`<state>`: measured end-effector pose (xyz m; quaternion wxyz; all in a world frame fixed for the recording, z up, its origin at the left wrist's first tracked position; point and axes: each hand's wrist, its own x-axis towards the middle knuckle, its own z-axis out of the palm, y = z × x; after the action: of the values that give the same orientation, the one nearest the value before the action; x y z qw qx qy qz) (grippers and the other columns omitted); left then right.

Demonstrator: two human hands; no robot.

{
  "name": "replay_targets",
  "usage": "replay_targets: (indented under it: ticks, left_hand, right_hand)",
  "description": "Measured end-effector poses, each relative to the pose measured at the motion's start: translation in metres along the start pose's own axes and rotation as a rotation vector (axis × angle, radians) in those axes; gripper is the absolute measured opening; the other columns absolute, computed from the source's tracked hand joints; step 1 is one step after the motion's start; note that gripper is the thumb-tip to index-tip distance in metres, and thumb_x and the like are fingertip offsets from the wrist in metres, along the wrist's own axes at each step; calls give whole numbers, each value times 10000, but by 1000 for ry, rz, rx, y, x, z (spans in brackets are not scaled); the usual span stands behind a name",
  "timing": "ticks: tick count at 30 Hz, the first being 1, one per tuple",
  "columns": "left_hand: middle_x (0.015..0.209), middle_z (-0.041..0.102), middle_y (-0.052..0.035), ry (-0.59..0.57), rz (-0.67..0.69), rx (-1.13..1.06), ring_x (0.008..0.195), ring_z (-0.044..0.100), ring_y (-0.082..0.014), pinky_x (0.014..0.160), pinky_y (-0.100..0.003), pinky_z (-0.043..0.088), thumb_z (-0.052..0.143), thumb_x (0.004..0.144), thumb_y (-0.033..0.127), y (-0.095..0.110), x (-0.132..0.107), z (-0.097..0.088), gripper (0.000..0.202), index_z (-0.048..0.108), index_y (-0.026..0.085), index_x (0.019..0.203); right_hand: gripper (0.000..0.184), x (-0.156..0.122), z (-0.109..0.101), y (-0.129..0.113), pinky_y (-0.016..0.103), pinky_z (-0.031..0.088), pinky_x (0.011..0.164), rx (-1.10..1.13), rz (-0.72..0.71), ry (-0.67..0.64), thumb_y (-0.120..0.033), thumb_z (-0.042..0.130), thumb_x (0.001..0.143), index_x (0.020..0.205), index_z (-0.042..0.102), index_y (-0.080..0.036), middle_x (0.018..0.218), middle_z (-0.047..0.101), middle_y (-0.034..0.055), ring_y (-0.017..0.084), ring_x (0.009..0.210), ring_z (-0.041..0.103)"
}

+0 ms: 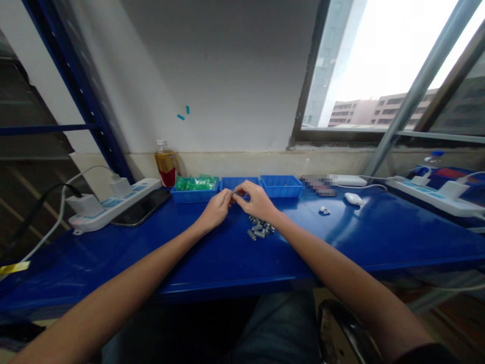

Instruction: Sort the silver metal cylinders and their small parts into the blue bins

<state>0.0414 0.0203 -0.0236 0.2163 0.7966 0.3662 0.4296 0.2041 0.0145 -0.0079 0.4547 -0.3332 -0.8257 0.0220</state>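
My left hand [218,208] and my right hand [254,200] meet above the blue table, in front of the blue bins. The fingers of both are closed in a pinch. A small greyish metal piece [234,193] shows at the fingertips of my right hand. What my left fingers hold is hidden. Just below my right hand lies a loose pile of small silver metal cylinders [259,233], partly covered by that hand. Behind my hands stand a blue bin with green packets [197,183], a middle blue bin [239,181] and a right blue bin [281,190].
Left on the blue table [212,265] are a bottle [165,167], a phone [141,208] and a power strip [117,205]. To the right lie an earbud case [353,199], an earbud [324,211], a white power bank [347,180] and another power strip [435,196] with cables.
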Motion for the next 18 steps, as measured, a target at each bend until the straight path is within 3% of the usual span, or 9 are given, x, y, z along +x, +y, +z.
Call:
replay_targets:
  ticks: [12, 18]
  left_hand:
    - [681, 510, -5, -57, -84, -129, 657, 489, -143, 649, -266, 403, 319, 918, 459, -10, 3, -4, 400, 499, 166, 713]
    - [674, 539, -7, -67, -71, -31, 670, 503, -153, 642, -262, 402, 355, 905, 484, -7, 3, -5, 394, 520, 172, 729]
  right_hand:
    - [64, -3, 8, 6, 279, 409, 723, -39, 9, -67, -187, 504, 846, 888, 549, -170, 811, 578, 32, 153, 759, 533]
    - [39, -2, 5, 7, 297, 406, 751, -95, -29, -97, -159, 512, 840, 848, 544, -180, 810, 574, 37, 166, 778, 521]
